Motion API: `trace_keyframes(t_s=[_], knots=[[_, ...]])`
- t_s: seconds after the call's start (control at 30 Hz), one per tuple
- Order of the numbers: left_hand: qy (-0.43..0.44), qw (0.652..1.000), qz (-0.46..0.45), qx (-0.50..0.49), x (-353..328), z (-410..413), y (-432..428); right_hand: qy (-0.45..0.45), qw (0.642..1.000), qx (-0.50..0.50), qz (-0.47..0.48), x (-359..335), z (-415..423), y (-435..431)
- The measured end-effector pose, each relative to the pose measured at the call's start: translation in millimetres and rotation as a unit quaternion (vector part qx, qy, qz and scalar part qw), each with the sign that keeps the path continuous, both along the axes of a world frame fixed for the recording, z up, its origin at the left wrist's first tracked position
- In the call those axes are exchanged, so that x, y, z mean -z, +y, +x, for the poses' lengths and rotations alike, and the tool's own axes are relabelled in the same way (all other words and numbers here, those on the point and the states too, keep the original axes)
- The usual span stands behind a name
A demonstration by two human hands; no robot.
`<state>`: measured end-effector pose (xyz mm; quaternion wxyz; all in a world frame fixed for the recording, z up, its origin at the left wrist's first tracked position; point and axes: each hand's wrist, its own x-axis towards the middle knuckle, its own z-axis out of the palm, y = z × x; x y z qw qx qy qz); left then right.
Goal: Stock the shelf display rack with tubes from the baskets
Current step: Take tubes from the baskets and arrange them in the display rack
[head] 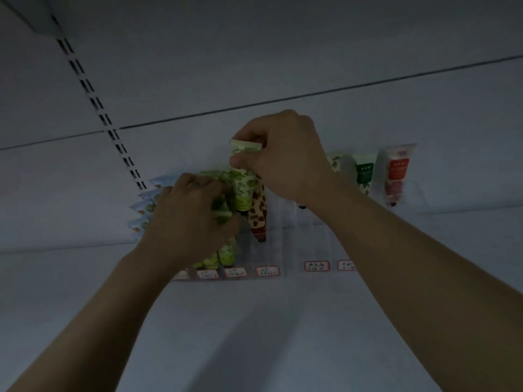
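Green leaf-print tube [245, 183] is pinched at its flat crimped end by the thumb and curled fingers of the right hand [285, 154]. Its cap is pointed downward, apparently so that it can be dropped upright into a slot of the clear display rack [297, 236]. It is held just beside a red-spotted tube [259, 219] already standing in the rack.

Several more green tubes [223, 215] are clutched in the curled fingers of the left hand [186, 210], low against the rack's left slots. They are judged to be a ready supply, close to where they are needed.

Slots near the middle of the rack are seen unfilled above a row of red-bordered price labels [267, 271]. A dark-green tube [365, 174] and a red tube [396, 171] are stood at the far right. Pale blue packets [145, 206] are ranged at the left. No basket is shown.
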<state>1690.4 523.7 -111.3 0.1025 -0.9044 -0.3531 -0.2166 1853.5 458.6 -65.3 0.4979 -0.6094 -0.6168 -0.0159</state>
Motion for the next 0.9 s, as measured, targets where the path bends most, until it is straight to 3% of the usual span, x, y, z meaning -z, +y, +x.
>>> trace_keyframes(t_s=[0.1, 0.27, 0.5, 0.67, 0.8, 0.9], knots=[[-0.014, 0.997, -0.073, 0.021, -6, -5, 1, -0.003, 1.0, 0.002, 0.018, 11, 0, 3], [0.005, 0.993, -0.118, 0.002, -7, -7, 5, 0.019, 1.0, 0.005, 0.019, 12, 11, -7], [-0.017, 0.995, -0.099, 0.026, -2, -11, 2, 0.055, 0.998, 0.036, 0.024, 3, 10, -17], [-0.004, 0.999, 0.011, 0.044, -2, -23, 7, 0.055, 0.996, 0.043, 0.052, -13, 1, -12], [-0.006, 0.997, -0.054, 0.061, -7, -25, 13, 0.045, 0.995, 0.055, 0.063, -19, -2, -10], [-0.015, 0.995, -0.05, 0.08, -9, -19, 15, 0.028, 0.996, 0.06, 0.056, -20, -6, -9]])
